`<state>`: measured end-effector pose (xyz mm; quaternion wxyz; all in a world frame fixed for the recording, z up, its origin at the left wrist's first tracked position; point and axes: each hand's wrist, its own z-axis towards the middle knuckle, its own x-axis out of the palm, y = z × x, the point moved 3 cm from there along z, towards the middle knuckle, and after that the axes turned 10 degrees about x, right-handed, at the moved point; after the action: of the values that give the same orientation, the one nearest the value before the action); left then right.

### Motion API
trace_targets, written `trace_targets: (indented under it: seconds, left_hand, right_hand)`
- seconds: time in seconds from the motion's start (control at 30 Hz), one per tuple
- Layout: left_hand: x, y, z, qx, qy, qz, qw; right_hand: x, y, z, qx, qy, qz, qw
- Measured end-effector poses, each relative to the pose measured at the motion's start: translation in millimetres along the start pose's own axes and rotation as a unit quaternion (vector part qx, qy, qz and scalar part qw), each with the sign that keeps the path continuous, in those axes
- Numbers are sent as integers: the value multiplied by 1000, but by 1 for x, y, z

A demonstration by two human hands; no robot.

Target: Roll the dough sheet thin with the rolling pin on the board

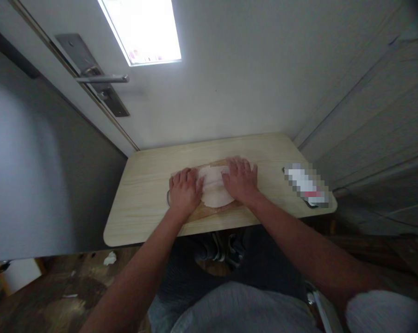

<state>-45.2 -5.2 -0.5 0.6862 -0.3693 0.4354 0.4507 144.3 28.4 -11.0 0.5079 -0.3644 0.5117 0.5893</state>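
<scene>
A flattened pale sheet of dough (217,196) lies on a brown wooden cutting board (209,212), with a faint ridge running across it between the hands. My left hand (186,189) rests palm down on the dough's left end, fingers stretched forward and thumb pointing inward. On the right end, my right hand (241,178) lies palm down too, its fingers spread and slightly blurred. Whether anything lies under the palms is hidden. A metal ring handle (168,198) shows at the board's left edge.
The board sits on a small light wood table (142,185) against a white door (229,92) with a lever handle (104,79). A pixelated phone-like object (304,185) lies at the table's right end. A white scrap (109,258) is on the floor.
</scene>
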Motion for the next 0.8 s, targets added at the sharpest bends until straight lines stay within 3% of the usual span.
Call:
trace_targets:
  seconds: [0.2, 0.37, 0.57, 0.8]
  left_hand:
    - [-15, -20, -39, 56, 3, -27, 998]
    - [-16, -30, -57, 61, 20, -33, 997]
    - [-16, -39, -52, 27, 11, -12, 999]
    - [-11, -41, -40, -21, -8, -4, 1000]
  right_hand:
    - [-12, -16, -42, 4, 18, -6, 1000]
    - [-21, -15, -40, -16, 55, -16, 998]
    - [-13, -9, -16, -21, 33, -27, 999]
    - [-6, -10, -17, -30, 7, -22, 999]
